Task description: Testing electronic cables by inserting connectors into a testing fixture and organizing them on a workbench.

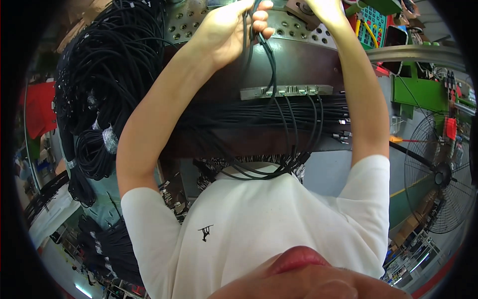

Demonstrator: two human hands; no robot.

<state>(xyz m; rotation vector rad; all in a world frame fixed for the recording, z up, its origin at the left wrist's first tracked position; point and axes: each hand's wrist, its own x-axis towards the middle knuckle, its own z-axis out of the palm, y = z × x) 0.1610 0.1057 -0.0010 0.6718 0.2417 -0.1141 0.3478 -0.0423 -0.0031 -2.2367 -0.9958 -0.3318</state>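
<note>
My left hand (230,31) is at the top of the view, its fingers curled round a few black cables (269,50) that hang down toward me. My right hand (326,9) reaches up beside a metal machine part (301,7). Its fingers are cut off by the upper edge. Below the hands, a narrow metal holder (253,93) lies on the dark brown work surface (303,67). Several cable ends sit in its slots, and their cables loop down toward my shirt. A row of straight black cables (219,115) lies just in front of the holder.
Large bundles of black cable (107,65) hang at the left, one with a clear wrap (110,139). A perforated metal plate (186,22) is at the back. On the right are a curved metal rail (418,54), a green machine part (418,92) and a caged fan (442,174).
</note>
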